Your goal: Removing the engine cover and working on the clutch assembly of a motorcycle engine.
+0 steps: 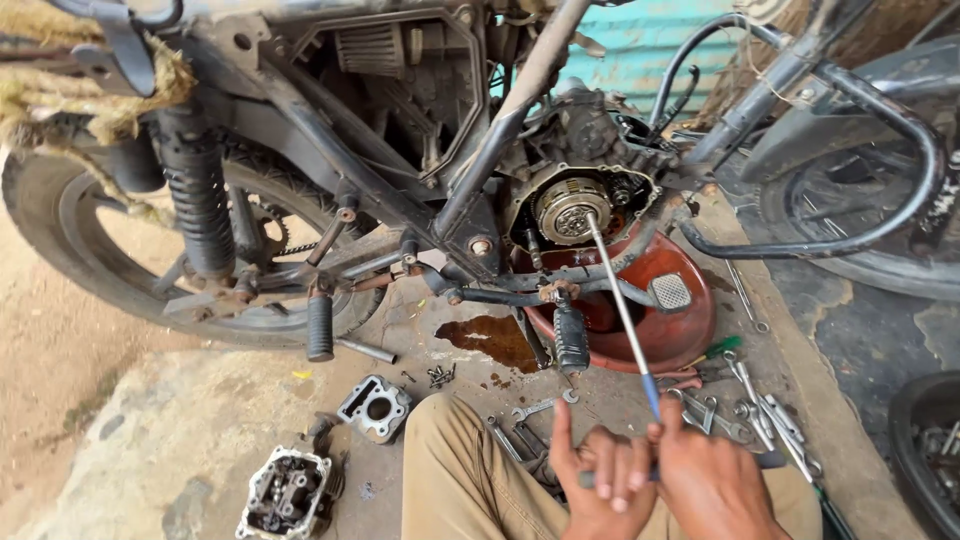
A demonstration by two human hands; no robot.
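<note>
- We hold the long tool (625, 315) with both hands; its tip sits in the round clutch (570, 210) of the motorbike.
- Our left hand (600, 480) and right hand (710, 480) are closed tight on its handle end.
- It looks stiff, thin and maybe oily, so the handle is the best place to grip.
- The red pan (690, 330) on the floor under the engine looks like it holds dark oil.

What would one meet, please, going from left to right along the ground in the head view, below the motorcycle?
Cylinder head → cylinder block → oil puddle → red drain pan → spanners.
</note>
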